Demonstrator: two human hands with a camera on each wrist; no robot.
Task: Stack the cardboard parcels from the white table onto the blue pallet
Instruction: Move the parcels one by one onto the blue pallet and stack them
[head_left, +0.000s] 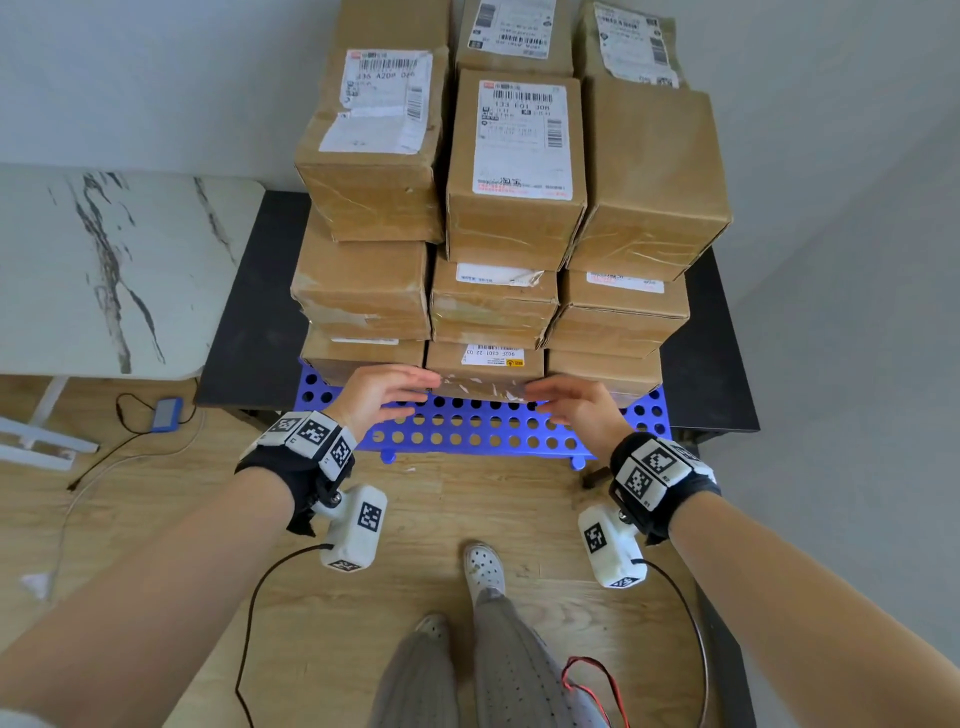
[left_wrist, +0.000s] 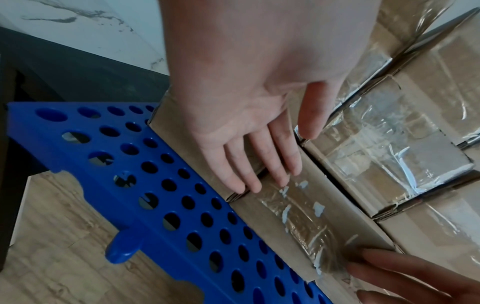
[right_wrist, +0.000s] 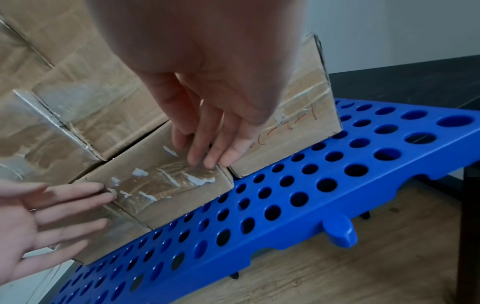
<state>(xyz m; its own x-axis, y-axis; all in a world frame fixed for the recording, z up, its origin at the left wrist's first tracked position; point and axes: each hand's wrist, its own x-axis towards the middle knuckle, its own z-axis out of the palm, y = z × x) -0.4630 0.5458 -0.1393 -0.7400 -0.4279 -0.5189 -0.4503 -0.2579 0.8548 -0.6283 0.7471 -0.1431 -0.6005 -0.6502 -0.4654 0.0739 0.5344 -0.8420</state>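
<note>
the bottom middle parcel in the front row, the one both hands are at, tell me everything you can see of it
The bottom middle parcel is a plain brown cardboard box, low and squat, sitting flat on the blue pallet between two neighbouring boxes, with more boxes stacked on top. Its front face carries wrinkled clear tape with torn white label scraps; a small white label with a barcode and a yellow patch shows on top. The left hand and right hand have straight fingers at its front corners.

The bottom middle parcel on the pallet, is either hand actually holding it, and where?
Nothing is gripped. Left hand and right hand, fingers straight, flank the bottom middle parcel at its front corners.
</note>
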